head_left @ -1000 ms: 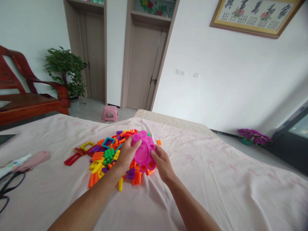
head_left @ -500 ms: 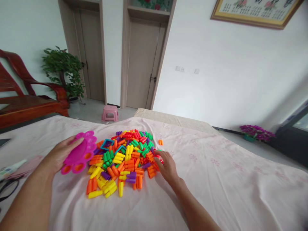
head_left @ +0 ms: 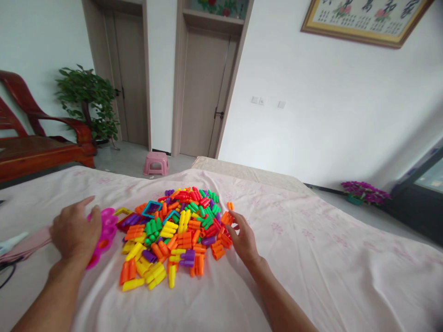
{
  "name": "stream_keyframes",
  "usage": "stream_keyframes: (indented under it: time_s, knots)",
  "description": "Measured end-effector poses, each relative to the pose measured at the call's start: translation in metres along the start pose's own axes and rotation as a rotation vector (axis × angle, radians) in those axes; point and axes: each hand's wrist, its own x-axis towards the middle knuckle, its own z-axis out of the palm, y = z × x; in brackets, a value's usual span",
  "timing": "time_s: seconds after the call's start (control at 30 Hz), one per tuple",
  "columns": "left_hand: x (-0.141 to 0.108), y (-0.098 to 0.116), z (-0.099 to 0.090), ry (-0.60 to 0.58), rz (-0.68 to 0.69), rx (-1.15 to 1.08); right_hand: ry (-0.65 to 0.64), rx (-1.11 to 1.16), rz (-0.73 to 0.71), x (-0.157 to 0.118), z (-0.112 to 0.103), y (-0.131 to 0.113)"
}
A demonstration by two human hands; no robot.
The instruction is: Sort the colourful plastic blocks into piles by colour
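Note:
My left hand (head_left: pixel 78 226) is open, its fingers apart, above a magenta scalloped plastic tray (head_left: pixel 110 226). The hand hides part of the tray, which lies on the cloth left of the pile. At the pile's right edge, my right hand (head_left: pixel 244 237) pinches an orange toy building block (head_left: pixel 226 218) between thumb and fingers. The pile (head_left: pixel 180 230) holds many bullet-shaped plastic blocks in orange, yellow, green, red and purple. Among them are a teal square frame (head_left: pixel 152 209) and a yellow frame (head_left: pixel 122 212), both near the left side.
A pale flowered cloth (head_left: pixel 311 276) covers the surface. A small orange block (head_left: pixel 230 205) lies beyond my right hand. At the left edge are a pink cloth (head_left: pixel 34 242) and a dark cord (head_left: pixel 10 274). A pink stool (head_left: pixel 156 163) stands on the floor beyond.
My left hand has let go of the magenta tray, which now lies lower on the cloth, uncovering a yellow frame. My right hand has shifted slightly and now has an orange block at its fingertips.

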Motion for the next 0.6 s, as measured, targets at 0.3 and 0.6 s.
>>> stream_keyframes:
  time_s: [0.3,0.6]
  knots:
    - [-0.04,0.058,0.04,-0.397,0.036,-0.521,-0.078,-0.348,0.283,-0.003,-0.046,0.063]
    - [-0.031,0.035,0.047,-0.456,0.001,-0.534,-0.233,-0.526,0.392,0.006,-0.061,0.084]
